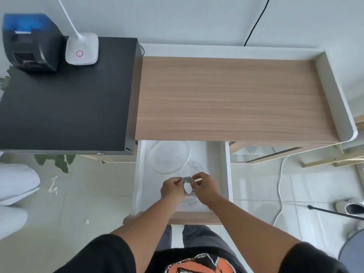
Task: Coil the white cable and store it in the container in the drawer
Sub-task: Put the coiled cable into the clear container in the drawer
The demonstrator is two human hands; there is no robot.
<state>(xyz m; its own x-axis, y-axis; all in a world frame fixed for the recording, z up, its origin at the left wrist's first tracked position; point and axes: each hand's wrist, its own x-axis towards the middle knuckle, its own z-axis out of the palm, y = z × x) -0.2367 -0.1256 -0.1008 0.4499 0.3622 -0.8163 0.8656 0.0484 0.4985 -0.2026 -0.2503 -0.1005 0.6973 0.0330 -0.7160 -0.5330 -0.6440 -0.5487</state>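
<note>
Both hands hold the coiled cable [188, 186] over the open drawer [228, 174]. Left hand [171, 188] is curled shut, pinching the coil's left side; right hand [204, 187] is closed on its right side, fingers bent over the top of the loops. The coil stands roughly upright between the two hands, several loops bunched together. It is above the drawer's front half, not resting on anything visible.

Inside the drawer sits a clear round container [194, 168], partly hidden behind the hands, rim hard to make out. A clear round lid [169, 156] lies toward the drawer's back left, overlapping the container's edge.

The wood tabletop [236, 99] above the drawer is bare. To the left is a black cabinet [65, 99] with a white lamp base [82, 49] and a black-blue box [29, 42] at its back. A second white cord [280, 186] runs along the floor to the right.
</note>
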